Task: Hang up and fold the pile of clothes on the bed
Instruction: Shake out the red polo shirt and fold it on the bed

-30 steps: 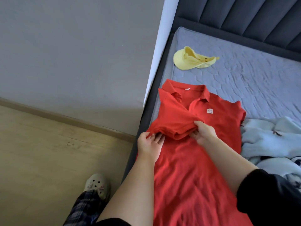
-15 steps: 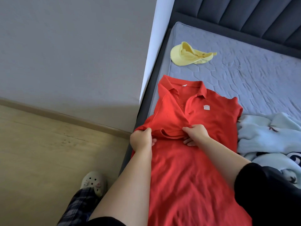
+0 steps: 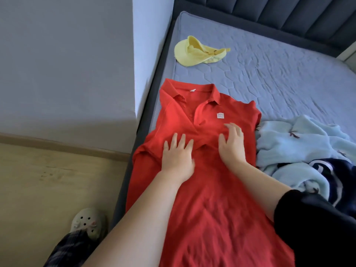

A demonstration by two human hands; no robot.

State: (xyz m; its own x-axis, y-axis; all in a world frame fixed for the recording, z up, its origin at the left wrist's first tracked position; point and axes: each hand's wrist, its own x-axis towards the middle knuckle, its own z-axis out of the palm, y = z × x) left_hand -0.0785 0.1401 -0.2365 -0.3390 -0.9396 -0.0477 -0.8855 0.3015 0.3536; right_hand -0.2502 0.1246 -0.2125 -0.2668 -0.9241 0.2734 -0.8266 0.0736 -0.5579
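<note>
Head view: the red polo shirt point(image 3: 208, 189) is spread on the quilted grey bed point(image 3: 289, 78). The left hand point(image 3: 178, 157) and right hand point(image 3: 232, 145) are pressed flat on its chest, fingers spread, gripping nothing. A soft yellow cap point(image 3: 196, 52) is seen beyond the shirt's collar; fluffy pale-blue clothes point(image 3: 300, 143) are bunched against its right edge.

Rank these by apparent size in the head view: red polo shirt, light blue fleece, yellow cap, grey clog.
Red cotton polo shirt
Light blue fleece garment, partly out of frame
Yellow fabric cap
Grey rubber clog, partly hidden, so cap versus clog is unsure
</note>
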